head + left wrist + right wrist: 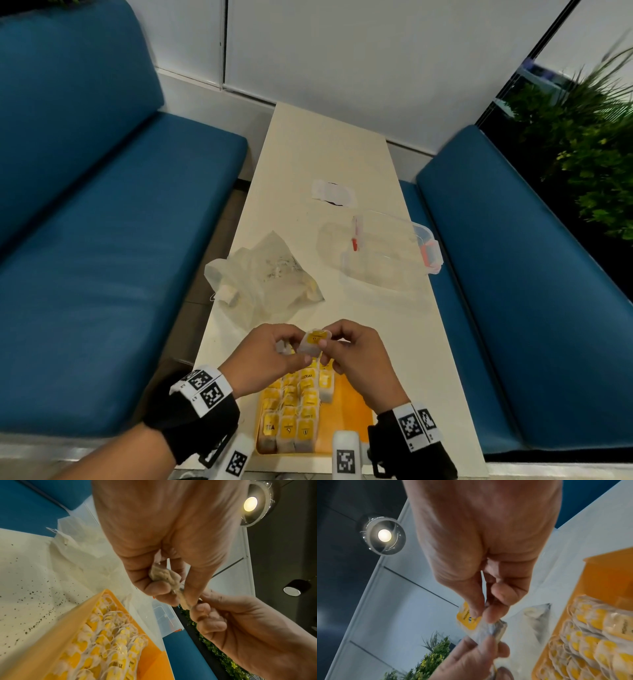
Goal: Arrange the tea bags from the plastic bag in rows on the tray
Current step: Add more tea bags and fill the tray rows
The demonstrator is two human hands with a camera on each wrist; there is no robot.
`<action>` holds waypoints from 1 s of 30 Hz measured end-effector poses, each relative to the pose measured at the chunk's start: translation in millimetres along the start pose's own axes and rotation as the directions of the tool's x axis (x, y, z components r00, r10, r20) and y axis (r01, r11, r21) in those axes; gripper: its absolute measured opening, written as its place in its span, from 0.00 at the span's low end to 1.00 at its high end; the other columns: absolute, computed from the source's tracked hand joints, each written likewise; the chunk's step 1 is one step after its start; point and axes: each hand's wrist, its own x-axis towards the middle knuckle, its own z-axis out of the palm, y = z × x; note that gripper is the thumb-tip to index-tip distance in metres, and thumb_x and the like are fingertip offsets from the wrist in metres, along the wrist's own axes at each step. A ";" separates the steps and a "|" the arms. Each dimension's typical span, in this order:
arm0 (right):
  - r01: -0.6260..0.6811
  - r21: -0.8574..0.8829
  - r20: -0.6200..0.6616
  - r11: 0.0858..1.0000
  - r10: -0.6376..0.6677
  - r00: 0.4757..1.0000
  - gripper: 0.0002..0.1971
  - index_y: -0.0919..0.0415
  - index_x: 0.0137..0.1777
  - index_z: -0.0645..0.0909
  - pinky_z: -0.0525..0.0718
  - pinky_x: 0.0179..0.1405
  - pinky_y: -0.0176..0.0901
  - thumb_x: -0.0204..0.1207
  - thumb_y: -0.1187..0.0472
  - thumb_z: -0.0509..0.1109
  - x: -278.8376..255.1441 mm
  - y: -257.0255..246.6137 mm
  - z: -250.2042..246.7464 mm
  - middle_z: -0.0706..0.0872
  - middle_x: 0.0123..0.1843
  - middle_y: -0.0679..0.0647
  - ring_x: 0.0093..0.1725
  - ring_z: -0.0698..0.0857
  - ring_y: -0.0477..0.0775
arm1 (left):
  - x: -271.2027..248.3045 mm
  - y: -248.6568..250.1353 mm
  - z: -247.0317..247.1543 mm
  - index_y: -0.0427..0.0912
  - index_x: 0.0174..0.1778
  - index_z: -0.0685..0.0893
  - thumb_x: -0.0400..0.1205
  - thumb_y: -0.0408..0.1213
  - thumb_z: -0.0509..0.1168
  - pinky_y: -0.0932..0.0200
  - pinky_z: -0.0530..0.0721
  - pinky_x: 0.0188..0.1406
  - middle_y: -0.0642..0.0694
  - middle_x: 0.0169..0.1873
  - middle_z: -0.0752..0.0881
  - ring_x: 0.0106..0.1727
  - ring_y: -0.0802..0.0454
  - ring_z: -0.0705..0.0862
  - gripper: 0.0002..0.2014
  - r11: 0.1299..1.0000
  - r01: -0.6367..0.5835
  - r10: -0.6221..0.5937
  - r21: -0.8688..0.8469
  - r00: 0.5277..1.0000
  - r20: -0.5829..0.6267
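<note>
Yellow-tagged tea bag [314,342] pinched by fingers of both hands, left hand [263,356], right hand [356,356], above orange tray's [352,416] bare right side

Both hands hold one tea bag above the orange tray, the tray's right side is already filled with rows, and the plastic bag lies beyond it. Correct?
Nearly. In the head view the rows fill the tray's left side; its right side is bare.
</note>
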 end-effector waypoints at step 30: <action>-0.414 -0.626 -0.059 0.661 0.489 0.870 0.10 0.56 0.41 0.74 0.85 0.48 0.47 0.67 0.66 0.73 11.5 100.9 13.1 0.85 0.52 0.59 0.51 0.85 0.57 | -21.8 -55.5 -6.9 0.50 0.67 0.72 0.79 0.40 0.76 0.65 0.81 0.25 0.43 0.39 0.91 0.31 0.52 0.90 0.25 0.889 0.393 -0.417 0.235 0.907 0.058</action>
